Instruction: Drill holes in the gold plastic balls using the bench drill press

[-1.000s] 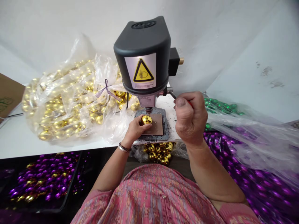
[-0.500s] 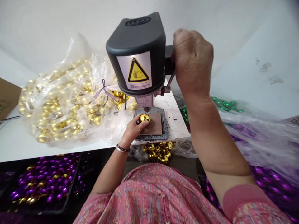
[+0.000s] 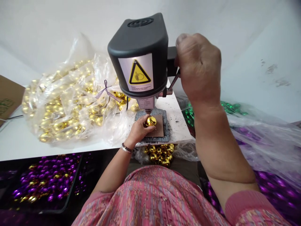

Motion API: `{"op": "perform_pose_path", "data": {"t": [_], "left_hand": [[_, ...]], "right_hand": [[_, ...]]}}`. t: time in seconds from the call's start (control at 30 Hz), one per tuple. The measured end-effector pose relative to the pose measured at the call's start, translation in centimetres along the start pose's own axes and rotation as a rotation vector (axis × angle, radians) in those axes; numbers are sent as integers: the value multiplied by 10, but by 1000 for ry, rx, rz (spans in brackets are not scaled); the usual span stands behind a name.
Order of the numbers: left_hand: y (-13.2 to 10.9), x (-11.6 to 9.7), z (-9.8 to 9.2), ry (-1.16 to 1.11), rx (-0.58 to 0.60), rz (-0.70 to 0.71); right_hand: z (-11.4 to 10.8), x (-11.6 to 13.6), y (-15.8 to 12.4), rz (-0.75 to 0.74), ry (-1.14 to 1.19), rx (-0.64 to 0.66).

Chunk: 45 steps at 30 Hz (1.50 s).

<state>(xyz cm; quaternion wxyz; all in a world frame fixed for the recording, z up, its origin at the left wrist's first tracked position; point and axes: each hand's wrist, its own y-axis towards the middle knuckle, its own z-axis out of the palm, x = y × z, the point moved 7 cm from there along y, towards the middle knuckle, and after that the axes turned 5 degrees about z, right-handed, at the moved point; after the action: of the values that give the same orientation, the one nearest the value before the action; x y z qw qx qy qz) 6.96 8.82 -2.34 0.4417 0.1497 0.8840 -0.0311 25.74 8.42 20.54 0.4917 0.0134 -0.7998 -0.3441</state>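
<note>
A small black bench drill with a yellow warning label stands on the white table. My left hand pinches a shiny gold ball on the drill's base plate, right under the bit. My right hand is raised beside the drill head, its fingers wrapped in a fist round the feed lever, whose grip is hidden in my palm.
A big clear bag of gold balls lies left of the drill. A smaller bag of gold balls hangs below the table edge. Purple beads fill a black tray at lower left and a bag at right; green beads lie behind.
My right hand rose from low in front of the drill to beside its head, swinging the lever up. My left hand shifted the gold ball slightly right under the bit.
</note>
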Motion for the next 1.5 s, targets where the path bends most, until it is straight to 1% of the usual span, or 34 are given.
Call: {"op": "perform_pose_path", "data": {"t": [0.07,0.13,0.2,0.27,0.33,0.5,0.7,0.83,0.9,0.97,1.03,1.07,1.17,1.23,1.3,1.43,1.47,1.5], "left_hand": [[-1,2,1,-18,14,-23],[-1,3,2,-32,27,-34],[-1,4,3,-43,32,-23],[-1,4,4,-36,29,-11],[-2,3,4,-14,24,-8],[-4,0,2,24,10,-3],[-5,-3,3,18,9,4],[-5,-2,4,13,13,3],[-5,0,5,9,11,-5],[-5,1,5,-1,12,-10],[-4,1,6,-4,18,-16],[-4,1,6,-2,21,-19],[-8,-2,1,4,-2,-29],[-16,-4,-2,15,-10,-38],[-28,-7,-4,32,36,-29],[-53,-15,-1,-38,298,72],[-56,-16,-6,-74,327,91],[-55,-16,-15,-103,302,101]], "right_hand": [[-8,3,-20,-87,92,16],[-14,4,-44,-146,128,51],[-16,0,-68,-174,30,77],[-15,-6,-89,-200,-10,100],[-12,-14,-104,-262,-35,82],[-4,-36,-123,-405,-10,-95],[8,-60,-134,-513,81,-158],[15,-73,-140,-535,95,-158],[17,-75,-141,-535,99,-155],[15,-71,-139,-531,111,-161],[8,-57,-131,-495,110,-170],[4,-48,-124,-463,103,-175],[-9,-26,-94,-227,30,-211],[-12,-16,-76,-110,49,-193],[-11,-12,-67,-48,87,-175],[-9,-16,-67,-6,156,-161],[-9,-18,-69,-6,162,-164],[-9,-19,-71,-9,161,-167]]}}
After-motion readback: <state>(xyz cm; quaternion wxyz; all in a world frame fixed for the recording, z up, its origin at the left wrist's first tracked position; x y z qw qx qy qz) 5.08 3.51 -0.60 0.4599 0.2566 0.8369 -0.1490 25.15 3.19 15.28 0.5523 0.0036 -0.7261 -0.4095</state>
